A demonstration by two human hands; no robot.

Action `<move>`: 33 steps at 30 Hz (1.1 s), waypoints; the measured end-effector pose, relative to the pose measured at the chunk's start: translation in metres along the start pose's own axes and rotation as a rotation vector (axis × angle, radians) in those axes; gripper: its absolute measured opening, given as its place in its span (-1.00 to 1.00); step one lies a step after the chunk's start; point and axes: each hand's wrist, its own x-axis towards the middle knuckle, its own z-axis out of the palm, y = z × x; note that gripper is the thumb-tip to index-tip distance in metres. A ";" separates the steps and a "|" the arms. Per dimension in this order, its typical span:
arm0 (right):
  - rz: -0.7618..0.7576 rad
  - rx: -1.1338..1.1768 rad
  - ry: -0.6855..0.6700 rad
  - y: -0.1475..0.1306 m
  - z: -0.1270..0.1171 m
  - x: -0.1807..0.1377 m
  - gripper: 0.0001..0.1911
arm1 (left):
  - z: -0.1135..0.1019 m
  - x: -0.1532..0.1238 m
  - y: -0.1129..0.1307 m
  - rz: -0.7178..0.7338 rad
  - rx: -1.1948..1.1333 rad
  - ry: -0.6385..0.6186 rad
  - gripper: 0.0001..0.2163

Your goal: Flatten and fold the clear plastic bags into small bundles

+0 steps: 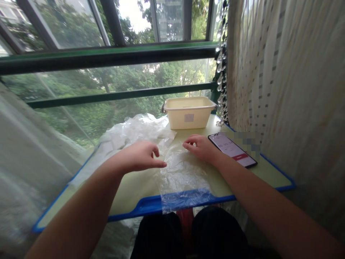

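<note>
A clear, crinkled plastic bag lies flat on the pale table, its near end hanging over the blue front edge. My left hand rests on the bag's left side with fingers curled and thumb pointing right. My right hand presses on the bag's upper right part, fingers bent inward. What the fingers pinch, beyond the plastic itself, is not visible. A heap of more clear plastic lies behind my left hand.
A cream plastic tub stands at the table's far edge. A phone with its screen lit lies right of my right hand. A window with green rails is behind, a curtain at right, bead strings beside the tub.
</note>
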 end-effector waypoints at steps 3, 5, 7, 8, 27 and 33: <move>-0.003 -0.003 0.007 0.000 0.000 0.001 -0.77 | -0.004 0.001 -0.012 -0.035 -0.044 -0.198 -0.58; -0.019 -0.012 0.011 0.000 0.001 0.001 -0.78 | -0.008 0.002 -0.022 -0.047 -0.078 -0.279 -0.64; -0.036 -0.021 0.012 0.001 0.001 0.002 -0.78 | -0.011 0.004 -0.031 -0.033 -0.102 -0.310 -0.72; -0.041 -0.023 0.011 0.001 0.002 0.002 -0.78 | -0.012 0.004 -0.034 -0.020 -0.114 -0.316 -0.75; -0.066 0.020 -0.038 -0.006 -0.005 -0.001 -0.81 | -0.001 0.016 -0.009 0.114 -0.261 0.024 -0.67; -0.127 0.073 -0.074 -0.005 -0.010 -0.005 -0.87 | 0.016 0.020 -0.005 0.236 0.000 -0.196 -0.76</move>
